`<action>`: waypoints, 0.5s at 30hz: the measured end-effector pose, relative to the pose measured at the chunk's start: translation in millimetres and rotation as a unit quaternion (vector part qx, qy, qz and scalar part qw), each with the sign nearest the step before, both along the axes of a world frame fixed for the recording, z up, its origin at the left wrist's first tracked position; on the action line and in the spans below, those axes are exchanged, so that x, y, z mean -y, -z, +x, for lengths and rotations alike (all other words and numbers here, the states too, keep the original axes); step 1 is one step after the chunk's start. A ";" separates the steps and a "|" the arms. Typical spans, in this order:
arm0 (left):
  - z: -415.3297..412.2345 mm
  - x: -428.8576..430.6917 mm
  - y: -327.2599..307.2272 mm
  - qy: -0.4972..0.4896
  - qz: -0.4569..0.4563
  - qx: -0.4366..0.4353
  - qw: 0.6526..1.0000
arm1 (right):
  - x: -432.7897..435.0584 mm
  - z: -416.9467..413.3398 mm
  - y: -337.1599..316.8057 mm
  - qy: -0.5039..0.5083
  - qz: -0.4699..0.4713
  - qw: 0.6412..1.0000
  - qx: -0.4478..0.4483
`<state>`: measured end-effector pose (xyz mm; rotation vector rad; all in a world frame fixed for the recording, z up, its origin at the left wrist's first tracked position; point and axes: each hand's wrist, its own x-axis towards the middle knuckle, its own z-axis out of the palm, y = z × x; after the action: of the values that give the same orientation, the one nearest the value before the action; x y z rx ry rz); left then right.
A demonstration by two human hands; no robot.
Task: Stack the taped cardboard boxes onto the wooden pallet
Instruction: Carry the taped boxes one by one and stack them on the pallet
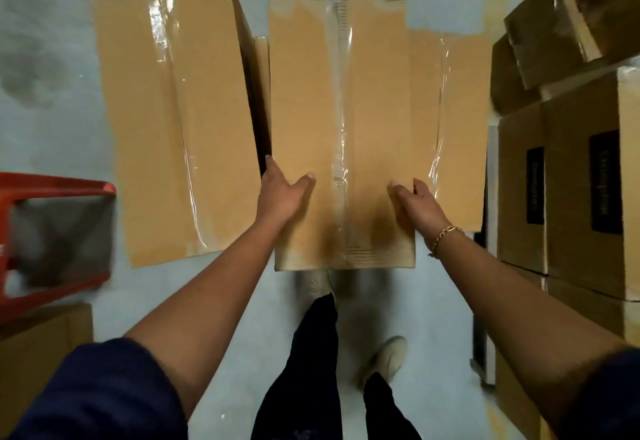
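The person stands over the middle box (311,93), gripping it at its near end with both hands. The left hand (282,193) is hooked over the box's left edge, thumb lying flat on the top and fingers (269,162) turned down the side. The right hand (414,202) mirrors it on the right edge, a bracelet (445,235) at that wrist. Both sets of fingers are spread to the box's width and closed on cardboard.

The box's long axis runs straight away from the person, and a clear tape seam (341,110) follows that line down the middle of the lid. Both hands sit equally near, at the end closest to the body, so most of the box's length hangs out beyond the grip. It looks to me lifted off the floor (52,58), since a shoe shows partly tucked under its near edge.

Left of it, close beside, is another taped box (156,127); right of it and lower, a third (460,127). Further right is a stack of boxes (581,179). Far left is a red frame (52,186). I can't make out a wooden pallet from here.
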<state>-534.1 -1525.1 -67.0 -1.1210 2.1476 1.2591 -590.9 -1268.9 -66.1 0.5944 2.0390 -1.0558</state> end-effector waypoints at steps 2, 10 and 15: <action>-5.4 1.6 6.9 -0.082 0.038 0.016 0.996 | -0.5 -1.0 6.6 0.011 -0.001 1.000 0.000; -9.2 1.9 19.1 -0.124 0.051 -0.014 0.991 | -9.8 3.9 33.4 0.071 -0.052 0.996 -0.016; 4.5 -3.8 -6.7 -0.082 0.020 -0.056 0.995 | -5.8 14.1 -17.8 0.089 -0.052 0.994 -0.041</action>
<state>-529.5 -1521.3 -60.4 -1.2587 2.1345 1.4630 -576.8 -1263.1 -48.3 0.6991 2.0151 -1.3012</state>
